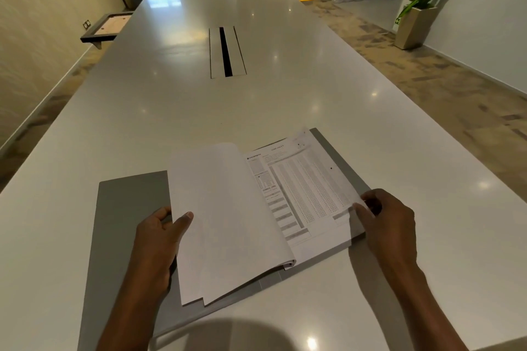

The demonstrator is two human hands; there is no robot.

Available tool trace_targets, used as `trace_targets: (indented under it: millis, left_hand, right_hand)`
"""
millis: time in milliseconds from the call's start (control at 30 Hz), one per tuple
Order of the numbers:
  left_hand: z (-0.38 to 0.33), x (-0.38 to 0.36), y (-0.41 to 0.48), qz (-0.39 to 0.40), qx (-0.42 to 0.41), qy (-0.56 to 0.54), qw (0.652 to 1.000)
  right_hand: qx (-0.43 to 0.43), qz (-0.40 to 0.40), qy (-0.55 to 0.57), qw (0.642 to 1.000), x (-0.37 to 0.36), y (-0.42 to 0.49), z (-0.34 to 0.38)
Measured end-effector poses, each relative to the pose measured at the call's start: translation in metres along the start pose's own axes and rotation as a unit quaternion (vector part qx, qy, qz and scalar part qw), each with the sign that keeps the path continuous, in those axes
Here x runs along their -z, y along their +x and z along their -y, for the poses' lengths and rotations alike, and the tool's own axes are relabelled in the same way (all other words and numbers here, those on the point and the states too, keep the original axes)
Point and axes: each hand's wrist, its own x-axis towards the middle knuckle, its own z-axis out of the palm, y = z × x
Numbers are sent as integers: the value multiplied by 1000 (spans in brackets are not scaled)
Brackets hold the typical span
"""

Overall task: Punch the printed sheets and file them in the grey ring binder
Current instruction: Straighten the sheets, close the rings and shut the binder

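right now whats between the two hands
Head view: the open grey binder, a blank-backed stack held by the left hand, a printed sheet pinched by the right hand.

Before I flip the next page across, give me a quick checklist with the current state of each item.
1. Grey ring binder lies open and flat on the table: ok.
2. Left hand grips the edge of the turned sheets, thumb on top: ok.
3. Right hand pinches the near corner of the printed sheets: ok.
4. Only one sheet pinched for the flip: cannot tell, the corner is covered by the fingers.
5. Sheets seated on the rings: cannot tell, the rings are hidden under the paper.
6. Hole punch at hand for unpunched sheets: not ok, none in view.
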Motion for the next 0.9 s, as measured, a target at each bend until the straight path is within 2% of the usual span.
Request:
trace_targets:
  millis: [200,367,500,600,733,900]
  left_hand:
    - [-1,-1,-1,1,-2,-4,1000]
    - [2,1,2,2,-5,5,1000]
    - [4,0,3,1,-5,4,1000]
    - [5,0,4,-5,-1,3,1000]
    - [5,0,6,-7,4,6,1000]
    - [2,-1,2,-2,4,-5,1000]
  right_hand:
    - [-15,-14,29,999,1,-1,8]
    - [-2,-29,-10,1000,2,-1,7]
    - [55,-90,-87,991,1,-8,14]
    - [69,-117,-59,989,-1,-16,31]
    - [78,-61,3,995,-13,-35,63]
    - [140,33,48,989,-33,-71,107]
